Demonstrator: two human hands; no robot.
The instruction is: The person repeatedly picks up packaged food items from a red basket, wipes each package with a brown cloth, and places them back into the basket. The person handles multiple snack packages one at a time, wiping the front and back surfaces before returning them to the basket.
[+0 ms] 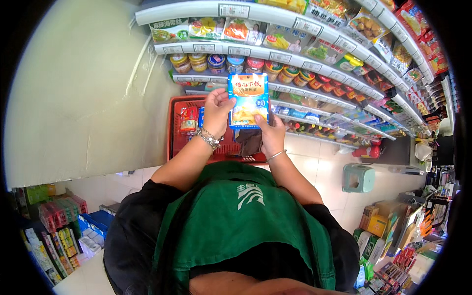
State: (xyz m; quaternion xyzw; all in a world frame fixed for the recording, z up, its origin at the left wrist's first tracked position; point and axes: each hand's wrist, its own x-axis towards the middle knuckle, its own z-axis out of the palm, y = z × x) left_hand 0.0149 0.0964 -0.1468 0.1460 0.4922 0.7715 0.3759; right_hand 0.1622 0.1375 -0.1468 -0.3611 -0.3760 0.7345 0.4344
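A blue and orange foil pouch (249,105), printed with pale food pieces and writing, is held upright in front of me. My left hand (217,112) pinches its left edge, thumb on the front. At the lower right corner, my right hand (272,132) grips it with the thumb over the print. Below both hands sits a red plastic shopping basket (171,129). Inside it lie a red packet (189,118) and a blue item partly covered by my left hand. A dark brown cloth (249,143) shows under the pouch beside my right hand; whether that hand holds it, I cannot tell.
Store shelves (284,57) curve ahead and right, bearing lidded jars (236,63), bottles and food pouches. A pale wall panel (88,92) stands left. On the tiled floor are a green plastic stool (358,177) and, lower right, cardboard boxes (378,223).
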